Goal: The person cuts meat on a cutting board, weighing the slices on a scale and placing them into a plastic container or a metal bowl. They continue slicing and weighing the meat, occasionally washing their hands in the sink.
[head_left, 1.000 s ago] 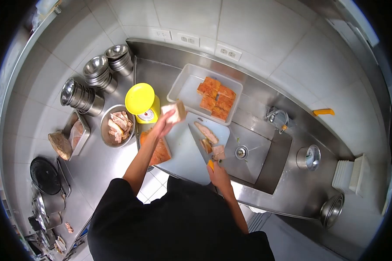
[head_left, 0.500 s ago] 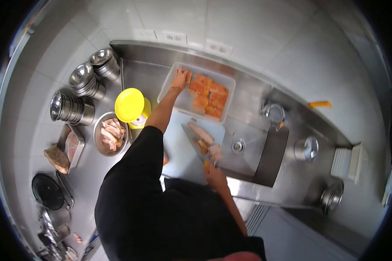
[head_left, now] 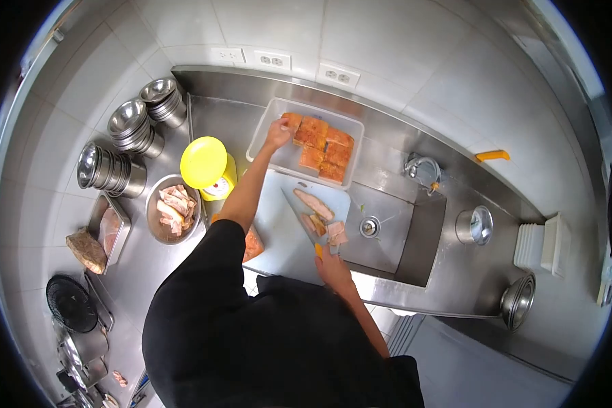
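Observation:
My left hand [head_left: 277, 133] reaches into a translucent plastic tub [head_left: 355, 124]. Its fingers are closed at the edge of an orange-brown piece of roast meat [head_left: 292, 120], the leftmost of several blocks [head_left: 312, 132] lying skin side up. In my right hand [head_left: 333, 266] is the yellow handle of a knife [head_left: 302, 222]; its blade lies over the white cutting board [head_left: 276, 217]. Beside the blade are a long pale strip of meat [head_left: 314, 204] and smaller cut pieces [head_left: 336, 233]. Another orange-brown block [head_left: 253, 245] sits at the board's left edge, partly behind my left sleeve.
A yellow scale [head_left: 205, 163] and a steel bowl of meat strips [head_left: 175, 209] stand left of the board. Stacked steel containers [head_left: 113, 169] line the left wall. To the right are a sink [head_left: 387, 238], a faucet [head_left: 423, 170] and a steel pot [head_left: 473, 226].
My left hand has shifted slightly down and left, and the piece at its fingers lies against the neighbouring blocks. The right hand keeps the knife in nearly the same place.

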Motion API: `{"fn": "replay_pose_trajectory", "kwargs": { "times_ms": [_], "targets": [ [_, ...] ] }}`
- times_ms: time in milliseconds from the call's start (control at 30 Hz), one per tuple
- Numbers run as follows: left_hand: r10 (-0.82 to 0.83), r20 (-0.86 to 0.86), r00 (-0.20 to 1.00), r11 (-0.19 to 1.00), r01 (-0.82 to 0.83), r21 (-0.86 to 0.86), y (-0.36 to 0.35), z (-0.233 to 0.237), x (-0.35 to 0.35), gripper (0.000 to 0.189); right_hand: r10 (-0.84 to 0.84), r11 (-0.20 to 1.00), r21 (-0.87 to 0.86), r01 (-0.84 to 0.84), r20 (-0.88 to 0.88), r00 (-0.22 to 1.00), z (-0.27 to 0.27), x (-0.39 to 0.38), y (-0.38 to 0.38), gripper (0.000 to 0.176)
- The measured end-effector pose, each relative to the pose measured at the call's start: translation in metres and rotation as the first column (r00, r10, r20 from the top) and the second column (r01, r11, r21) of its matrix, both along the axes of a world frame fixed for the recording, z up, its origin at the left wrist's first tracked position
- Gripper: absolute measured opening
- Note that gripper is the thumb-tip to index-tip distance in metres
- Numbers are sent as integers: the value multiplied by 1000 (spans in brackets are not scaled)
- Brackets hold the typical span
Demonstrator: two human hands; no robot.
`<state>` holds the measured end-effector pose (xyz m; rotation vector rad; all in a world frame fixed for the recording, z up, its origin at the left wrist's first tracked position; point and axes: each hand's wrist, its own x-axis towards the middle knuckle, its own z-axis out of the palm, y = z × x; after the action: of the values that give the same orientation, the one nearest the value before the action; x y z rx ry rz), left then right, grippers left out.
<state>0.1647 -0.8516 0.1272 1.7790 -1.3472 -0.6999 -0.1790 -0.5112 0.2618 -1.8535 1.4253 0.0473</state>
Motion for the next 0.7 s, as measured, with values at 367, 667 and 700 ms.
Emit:
{"fn": "replay_pose_trajectory", "kwargs": {
  "times_ms": [367, 667, 700],
  "targets": [
    [-170, -326, 930, 984, 180, 0, 135, 138, -3, 36, 143, 927, -369, -68, 180, 973, -36, 27, 10, 32],
    [-272, -167, 948, 961, 275, -7, 211, 156, 9, 35, 240, 926, -306, -221, 27, 970, -85, 42, 5, 49],
    [-283, -155, 947, 959, 279, -49, 219, 158, 9, 34, 248, 911, -346, -224, 27, 968, -89, 41, 4, 50]
  ]
}}
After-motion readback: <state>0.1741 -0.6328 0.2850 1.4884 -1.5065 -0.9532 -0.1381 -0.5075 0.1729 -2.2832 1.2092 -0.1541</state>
